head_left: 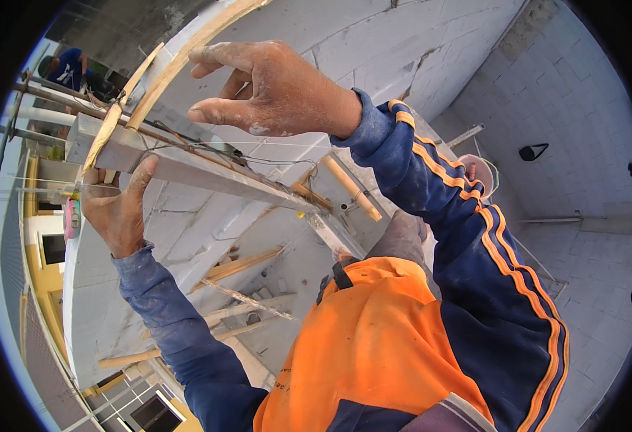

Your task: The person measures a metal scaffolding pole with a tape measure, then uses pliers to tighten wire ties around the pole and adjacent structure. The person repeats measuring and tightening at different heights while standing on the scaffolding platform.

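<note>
My left hand (118,212) is at the near end of a long grey beam (193,167), thumb up against its side and fingers curled at its lower edge, partly hidden. Just above those fingers, a rough wooden strip (111,129) crosses the beam's end. My right hand (265,90) is raised above the beam, dusty, with thumb and index finger apart and the other fingers bent. Nothing shows between them. Below this hand a thin pale string (287,144) runs to the right.
Pale block walls (546,93) rise on the right, where a bucket (479,175) stands lower down. A wooden post (352,189) and several timber pieces (247,266) lie below the beam. Metal poles (50,115) cross at left; beyond them is another person (68,70) in blue.
</note>
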The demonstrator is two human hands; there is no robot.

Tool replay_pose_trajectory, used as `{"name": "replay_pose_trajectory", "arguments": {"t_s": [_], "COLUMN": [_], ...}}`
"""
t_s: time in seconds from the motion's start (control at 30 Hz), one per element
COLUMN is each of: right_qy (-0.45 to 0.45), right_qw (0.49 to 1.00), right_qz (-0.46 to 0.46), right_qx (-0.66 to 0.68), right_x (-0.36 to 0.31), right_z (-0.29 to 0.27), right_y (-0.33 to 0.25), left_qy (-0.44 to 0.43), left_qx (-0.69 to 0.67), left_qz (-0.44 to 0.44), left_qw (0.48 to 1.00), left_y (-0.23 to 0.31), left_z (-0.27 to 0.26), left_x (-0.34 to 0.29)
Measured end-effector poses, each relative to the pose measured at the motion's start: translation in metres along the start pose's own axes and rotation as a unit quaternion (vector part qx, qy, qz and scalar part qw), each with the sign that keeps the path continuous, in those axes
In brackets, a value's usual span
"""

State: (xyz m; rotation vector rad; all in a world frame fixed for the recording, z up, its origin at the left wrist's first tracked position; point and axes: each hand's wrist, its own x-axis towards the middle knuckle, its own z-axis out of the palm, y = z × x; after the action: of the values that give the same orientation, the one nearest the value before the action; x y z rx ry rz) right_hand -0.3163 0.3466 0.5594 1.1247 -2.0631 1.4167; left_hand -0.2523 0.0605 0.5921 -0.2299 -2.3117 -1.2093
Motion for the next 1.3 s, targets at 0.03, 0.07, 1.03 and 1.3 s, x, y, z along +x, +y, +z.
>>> {"name": "replay_pose_trajectory", "arguments": {"t_s": [0.03,0.07,1.03,1.3], "right_qy": [0.027,0.041,-0.049,-0.044], "right_qw": [0.999,0.999,0.414,0.442], "right_qz": [-0.036,-0.002,0.881,0.855], "right_qx": [-0.004,0.001,-0.226,-0.269], "right_x": [-0.014,-0.036,-0.914,-0.981], "right_z": [-0.010,-0.024,-0.079,-0.064], "right_y": [0.009,0.020,0.348,0.488], "left_qy": [0.001,0.010,-0.008,0.007], "left_qx": [-0.022,0.009,0.035,-0.007], "left_qz": [-0.011,-0.005,0.043,0.061], "left_qw": [1.000,1.000,0.998,0.998], "left_y": [-0.001,-0.002,-0.219,-0.079], "left_z": [0.000,0.000,0.015,-0.157], "left_x": [0.000,0.000,0.048,0.045]}}
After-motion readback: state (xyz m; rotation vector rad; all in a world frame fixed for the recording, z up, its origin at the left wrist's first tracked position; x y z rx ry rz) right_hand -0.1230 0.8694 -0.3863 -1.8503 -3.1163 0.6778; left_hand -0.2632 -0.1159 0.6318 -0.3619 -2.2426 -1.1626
